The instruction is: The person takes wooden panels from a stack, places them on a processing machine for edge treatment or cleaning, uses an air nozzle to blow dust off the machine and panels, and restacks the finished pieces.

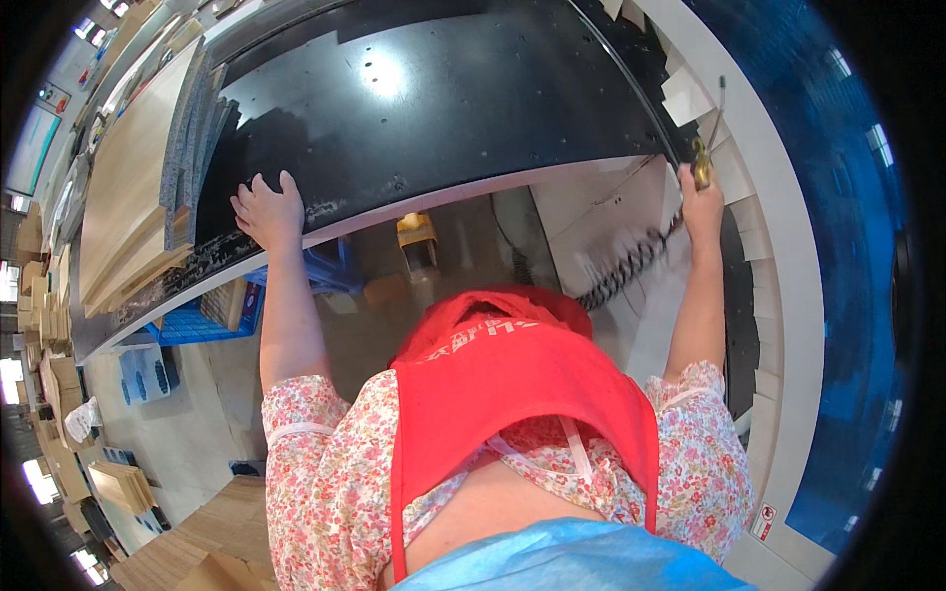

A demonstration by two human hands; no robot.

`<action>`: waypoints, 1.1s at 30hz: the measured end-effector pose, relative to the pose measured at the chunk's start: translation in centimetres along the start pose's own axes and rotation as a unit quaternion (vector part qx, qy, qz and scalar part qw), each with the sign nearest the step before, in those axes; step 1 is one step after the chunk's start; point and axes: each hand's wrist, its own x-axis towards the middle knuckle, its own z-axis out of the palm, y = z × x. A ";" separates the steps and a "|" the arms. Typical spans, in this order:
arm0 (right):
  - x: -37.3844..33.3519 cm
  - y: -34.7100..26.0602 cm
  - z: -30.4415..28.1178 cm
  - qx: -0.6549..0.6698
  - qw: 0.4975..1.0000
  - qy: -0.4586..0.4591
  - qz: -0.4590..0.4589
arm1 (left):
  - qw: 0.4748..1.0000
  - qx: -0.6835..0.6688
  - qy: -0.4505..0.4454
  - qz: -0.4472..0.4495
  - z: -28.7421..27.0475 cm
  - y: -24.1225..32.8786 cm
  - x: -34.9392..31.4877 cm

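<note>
One yellow, thin-nozzled metal air gun (702,165), right hand (703,205) clasping it: likely light, stiff; hold by handle. Left hand (271,215) empty.

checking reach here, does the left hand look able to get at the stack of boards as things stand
Probably yes: the left hand looks empty and rests at the edge of the black table, just right of the stack of boards, with nothing visible between.

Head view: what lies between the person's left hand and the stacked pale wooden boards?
In the head view, flat black tabletop separates the left hand from the boards.
</note>
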 end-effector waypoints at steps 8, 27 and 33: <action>5.5 2.1 7.6 0.320 0.942 0.101 0.008 | 1.000 -0.014 0.011 0.015 0.1 0.2 0.0; -10.4 -11.9 15.0 0.135 0.796 -0.035 -0.589 | 0.961 -0.174 0.209 0.056 -0.9 -0.2 -6.3; -5.5 -24.9 20.2 0.120 0.796 -0.083 -0.587 | 0.973 -0.139 -0.026 0.181 0.1 -2.1 -18.6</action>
